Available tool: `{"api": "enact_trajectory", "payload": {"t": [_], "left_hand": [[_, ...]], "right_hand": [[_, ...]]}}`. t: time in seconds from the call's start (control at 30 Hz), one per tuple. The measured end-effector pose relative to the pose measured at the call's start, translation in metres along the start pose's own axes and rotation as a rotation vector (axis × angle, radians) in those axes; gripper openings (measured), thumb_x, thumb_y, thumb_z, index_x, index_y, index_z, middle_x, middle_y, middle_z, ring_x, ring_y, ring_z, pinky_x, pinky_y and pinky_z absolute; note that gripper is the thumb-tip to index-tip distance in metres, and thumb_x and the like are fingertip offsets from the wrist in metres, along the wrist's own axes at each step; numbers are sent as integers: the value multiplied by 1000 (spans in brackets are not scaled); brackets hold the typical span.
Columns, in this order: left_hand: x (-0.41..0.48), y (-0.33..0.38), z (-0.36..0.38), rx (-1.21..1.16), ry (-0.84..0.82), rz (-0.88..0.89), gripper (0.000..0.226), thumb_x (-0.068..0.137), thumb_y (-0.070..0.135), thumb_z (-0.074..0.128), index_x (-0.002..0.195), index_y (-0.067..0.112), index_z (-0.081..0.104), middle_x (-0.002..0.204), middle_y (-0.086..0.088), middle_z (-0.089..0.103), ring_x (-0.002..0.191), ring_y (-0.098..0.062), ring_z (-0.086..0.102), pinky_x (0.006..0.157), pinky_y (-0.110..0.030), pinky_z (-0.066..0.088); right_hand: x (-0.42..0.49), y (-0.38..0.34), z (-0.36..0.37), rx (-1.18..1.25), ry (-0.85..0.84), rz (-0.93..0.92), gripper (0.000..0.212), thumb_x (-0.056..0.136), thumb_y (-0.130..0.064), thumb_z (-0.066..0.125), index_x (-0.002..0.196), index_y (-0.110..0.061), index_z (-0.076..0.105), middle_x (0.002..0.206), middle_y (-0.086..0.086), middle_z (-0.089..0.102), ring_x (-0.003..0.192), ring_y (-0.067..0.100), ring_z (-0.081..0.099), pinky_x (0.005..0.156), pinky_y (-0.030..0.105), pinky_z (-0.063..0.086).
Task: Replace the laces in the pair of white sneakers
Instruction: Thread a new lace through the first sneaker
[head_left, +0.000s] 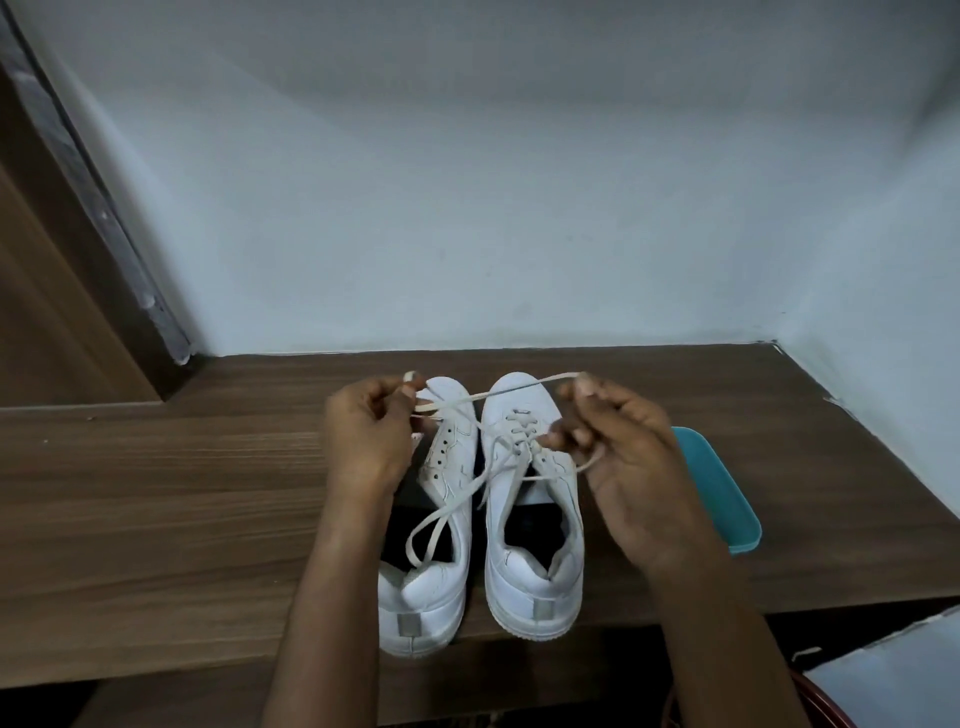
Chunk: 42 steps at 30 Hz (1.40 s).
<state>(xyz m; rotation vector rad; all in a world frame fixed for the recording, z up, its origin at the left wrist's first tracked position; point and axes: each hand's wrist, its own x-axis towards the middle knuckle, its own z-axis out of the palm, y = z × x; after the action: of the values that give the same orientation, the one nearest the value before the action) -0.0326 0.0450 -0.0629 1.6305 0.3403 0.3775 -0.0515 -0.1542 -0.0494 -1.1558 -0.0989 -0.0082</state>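
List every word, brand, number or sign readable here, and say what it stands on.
None can be read.
Grey heel tabs on the left white low-top sneaker and the right white low-top sneaker: blank or too blurred to tell.
Teal rectangular plastic container: no marking visible.
White flat shoelace, pinched by the left hand and the right hand: plain.

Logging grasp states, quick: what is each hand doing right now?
Left hand: closed, pinching the lace.
Right hand: closed, pinching the lace too.
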Motion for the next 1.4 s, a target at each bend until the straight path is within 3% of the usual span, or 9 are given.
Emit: {"api": "enact_trajectory", "payload": {"t": [0.17, 0.47, 0.57, 0.67, 0.77, 0.87, 1.0, 1.1, 1.4], "left_hand": [[14, -24, -12, 176, 102, -6, 8, 89, 18, 60, 88, 23, 66, 84, -3, 73, 72, -30, 69, 78, -57, 58], [5, -19, -8, 499, 127, 90, 13, 90, 17, 56, 97, 20, 67, 91, -2, 74, 91, -29, 68, 76, -39, 51], [2, -7, -7, 675, 177, 352, 13, 92, 25, 60, 96, 19, 70, 96, -5, 70, 93, -28, 62, 73, -35, 45], [-7, 15, 2, 459, -8, 576, 9, 94, 25, 66, 98, 21, 73, 97, 5, 71, 91, -8, 65, 73, -25, 47], [-27, 31, 21, 254, -393, 525, 16, 97, 25, 64, 110, 21, 72, 97, 14, 74, 96, 3, 67, 73, -11, 48], [-33, 23, 35, 193, -601, 444, 23, 99, 28, 62, 120, 23, 68, 98, 7, 75, 93, -8, 71, 78, -26, 57], [-28, 15, 35, 188, -664, 361, 21, 100, 34, 58, 117, 25, 67, 88, 1, 72, 67, -21, 67, 63, -35, 54], [-25, 13, 30, 254, -682, 334, 22, 99, 38, 57, 112, 25, 70, 94, 3, 75, 83, -24, 71, 79, -48, 57], [-22, 16, 25, 163, -612, 269, 14, 96, 18, 66, 105, 15, 76, 90, -4, 77, 87, -17, 73, 83, -33, 59]], "right_hand": [[7, -6, -33, 25, 187, -34, 27, 103, -24, 47, 89, -9, 65, 51, -6, 28, 41, 5, 26, 43, 21, 33], [5, 2, -45, -436, 422, -35, 40, 106, -41, 40, 79, -16, 56, 51, -9, 45, 45, 5, 39, 50, 26, 37], [5, 3, -45, -490, 313, -78, 36, 104, -36, 49, 85, -12, 67, 57, -7, 52, 51, 7, 46, 51, 24, 39], [5, 4, -34, -514, 151, -117, 17, 96, -24, 65, 89, -14, 77, 66, -1, 66, 58, 9, 56, 54, 21, 43], [3, 6, -16, -499, 0, -134, 8, 90, -11, 72, 94, -13, 78, 80, 4, 76, 69, 13, 68, 63, 25, 53], [1, 10, -5, -434, -116, -118, 22, 89, 10, 65, 103, -5, 73, 88, 11, 78, 81, 21, 75, 72, 31, 58], [2, 12, -3, -406, -78, -78, 16, 85, 14, 65, 89, -1, 64, 73, 17, 74, 60, 20, 69, 55, 25, 53], [5, 12, -8, -490, -20, -194, 12, 78, 6, 79, 82, -3, 72, 74, 7, 76, 66, 16, 73, 61, 23, 55], [3, 1, -19, -428, -74, -139, 18, 76, 0, 81, 94, -2, 77, 83, 11, 78, 72, 17, 73, 69, 24, 57]]}}
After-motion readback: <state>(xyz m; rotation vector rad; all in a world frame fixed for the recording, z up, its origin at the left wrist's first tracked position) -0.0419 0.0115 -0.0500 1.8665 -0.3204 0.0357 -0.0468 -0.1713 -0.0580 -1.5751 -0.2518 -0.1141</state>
